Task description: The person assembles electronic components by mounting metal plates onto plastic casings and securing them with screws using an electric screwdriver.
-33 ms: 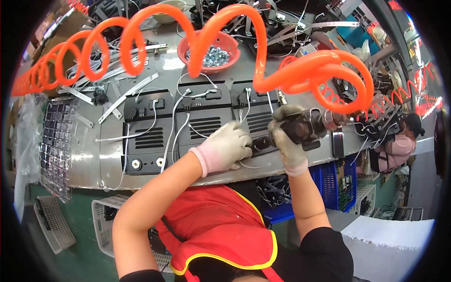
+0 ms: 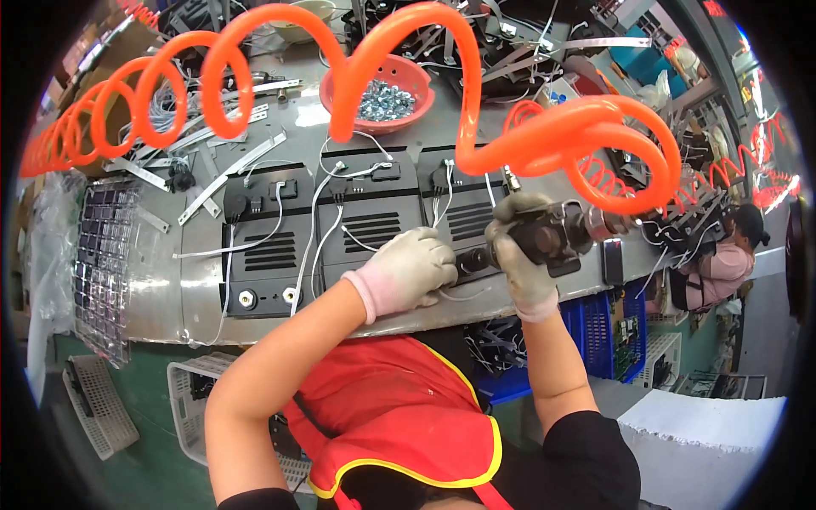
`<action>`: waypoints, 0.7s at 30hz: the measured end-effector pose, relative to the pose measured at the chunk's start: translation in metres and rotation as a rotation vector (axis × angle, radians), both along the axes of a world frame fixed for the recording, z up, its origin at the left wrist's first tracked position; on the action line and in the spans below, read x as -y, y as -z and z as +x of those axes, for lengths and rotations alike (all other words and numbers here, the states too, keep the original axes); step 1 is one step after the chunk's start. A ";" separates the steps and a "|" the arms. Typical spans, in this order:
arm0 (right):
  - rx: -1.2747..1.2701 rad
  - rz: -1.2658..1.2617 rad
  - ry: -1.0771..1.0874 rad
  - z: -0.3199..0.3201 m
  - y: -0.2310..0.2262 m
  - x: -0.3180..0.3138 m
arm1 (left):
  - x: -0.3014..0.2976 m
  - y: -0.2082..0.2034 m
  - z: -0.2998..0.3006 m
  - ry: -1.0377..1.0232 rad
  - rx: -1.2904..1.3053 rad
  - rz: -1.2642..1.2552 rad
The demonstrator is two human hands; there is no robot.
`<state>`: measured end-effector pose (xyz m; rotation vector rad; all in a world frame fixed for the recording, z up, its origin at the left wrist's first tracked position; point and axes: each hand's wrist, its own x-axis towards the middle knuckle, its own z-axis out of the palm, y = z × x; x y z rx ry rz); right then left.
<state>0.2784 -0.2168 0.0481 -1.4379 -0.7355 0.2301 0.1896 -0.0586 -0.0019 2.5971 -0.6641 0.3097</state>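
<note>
My right hand (image 2: 523, 251), in a whitish work glove, is wrapped around a dark air-powered wrench (image 2: 544, 238). The wrench lies sideways, and its black socket end (image 2: 472, 260) points left over the front part of the rightmost black vented housing (image 2: 466, 223). Close by the socket is my gloved left hand (image 2: 408, 270), its fingers curled together at the housing's front. What these fingertips pinch, if anything, is hidden. A thin pale wire (image 2: 463, 297) sticks out below them. Two more housings, a middle one (image 2: 371, 228) and a left one (image 2: 263, 255), stand alongside with white cables.
An orange coiled air hose (image 2: 463, 93) hangs across the bench. Behind the housings sits a red bowl (image 2: 416, 81) of small metal nuts. Metal strips (image 2: 231, 177) lie at left, a dark phone-like slab (image 2: 611, 262) at right. Another person (image 2: 727, 259) sits far right.
The orange hose coils have swung slightly to the left. My left hand has shifted very slightly, and the right hand keeps its hold on the wrench.
</note>
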 end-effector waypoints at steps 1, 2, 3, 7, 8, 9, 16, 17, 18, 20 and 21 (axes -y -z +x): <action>-0.006 -0.001 0.003 0.001 0.006 0.003 | 0.004 0.004 -0.001 -0.032 -0.075 -0.075; -0.081 0.062 -0.026 0.002 0.010 0.006 | 0.006 0.008 0.000 -0.060 0.007 -0.130; -0.154 0.124 -0.056 0.002 0.012 0.008 | 0.007 0.012 -0.001 -0.059 0.003 -0.133; -0.131 0.162 -0.214 0.005 0.017 0.011 | 0.006 0.014 0.002 -0.083 -0.030 -0.218; -0.170 0.097 -0.153 0.002 0.018 0.013 | 0.007 0.014 0.001 -0.090 -0.038 -0.223; -0.204 0.076 -0.150 0.001 0.017 0.015 | 0.007 0.015 0.001 -0.093 -0.041 -0.225; -0.119 0.090 -0.186 -0.002 0.014 0.010 | 0.006 0.017 -0.001 -0.111 0.007 -0.269; -0.141 0.033 -0.134 -0.004 0.016 0.011 | 0.006 0.016 -0.001 -0.118 -0.001 -0.254; -0.092 0.001 -0.167 -0.001 0.018 0.013 | 0.006 0.016 -0.001 -0.117 0.000 -0.253; -0.027 -0.016 -0.117 0.001 0.018 0.014 | 0.007 0.015 -0.001 -0.116 0.022 -0.269; 0.037 -0.035 -0.068 0.001 0.018 0.015 | 0.008 0.014 0.000 -0.116 0.022 -0.268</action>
